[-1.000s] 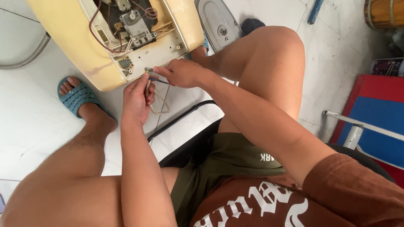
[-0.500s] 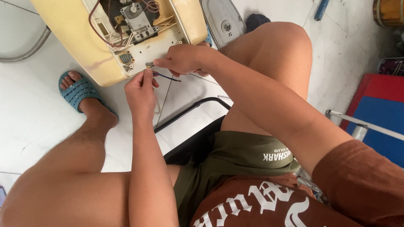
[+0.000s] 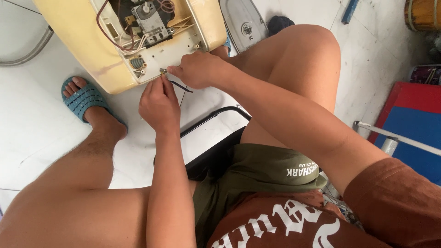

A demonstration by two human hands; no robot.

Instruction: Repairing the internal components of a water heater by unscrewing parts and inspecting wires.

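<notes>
An opened cream-yellow appliance housing (image 3: 82,41) lies on the white floor, with wires and a grey mechanism (image 3: 149,20) showing inside. My right hand (image 3: 197,69) pinches a small metal terminal (image 3: 163,70) at the housing's lower edge. My left hand (image 3: 158,103) sits just below it, fingers closed on a thin dark wire (image 3: 181,86) that hangs from the same spot. Both hands nearly touch each other. What the fingertips hold is mostly hidden.
I sit on a low black-framed stool (image 3: 206,124) with bare knees apart; my left foot wears a blue sandal (image 3: 82,98). A grey iron soleplate (image 3: 243,23) lies behind the housing. A red and blue mat (image 3: 413,119) and a metal rod (image 3: 395,138) are at right.
The view has shifted slightly; both hands stay at the housing's lower edge, the left hand having slid a little lower and the right hand closing over the terminal.
</notes>
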